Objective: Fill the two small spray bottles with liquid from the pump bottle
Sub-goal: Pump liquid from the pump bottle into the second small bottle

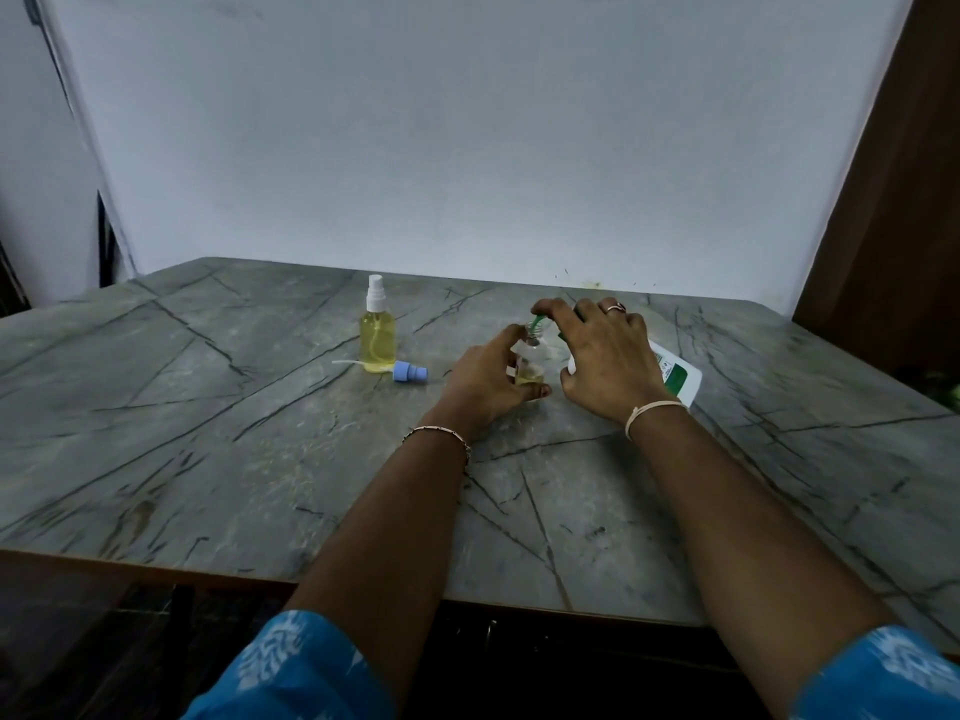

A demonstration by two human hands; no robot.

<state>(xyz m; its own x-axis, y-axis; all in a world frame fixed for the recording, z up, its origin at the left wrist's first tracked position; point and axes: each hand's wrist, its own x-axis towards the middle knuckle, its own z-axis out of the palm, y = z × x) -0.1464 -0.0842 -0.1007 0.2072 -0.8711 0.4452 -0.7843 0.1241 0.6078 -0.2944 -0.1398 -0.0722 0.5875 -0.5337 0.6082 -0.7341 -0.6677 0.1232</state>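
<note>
- Left hand (485, 379): fingers and thumb curl round the open bottle (531, 363) and hold it upright on the table (208, 433). The thumb lies low across the near side, the fingers behind.
- Open bottle: small, clear, uncapped, with a shallow layer of yellow liquid at the bottom. It sits between the two hands, inside the left grip.
- Right hand (605, 356): clamped over the top of the pump bottle (675, 374), fingers draped across the pump head, thumb hooked under on the near side.
- Pump bottle: white with a green label, tilted, its body running away to the right of the right grip.
- Spout (536, 321): green, projecting left from under the right fingers, tip at the mouth of the open bottle, just above the left grip.
- Full bottle (378, 340): upright, yellow liquid, white sprayer fitted, well left of the left grip.
- Cap (409, 371): blue sprayer with white tube, lying on its side just beside the full bottle, left of the left grip.
</note>
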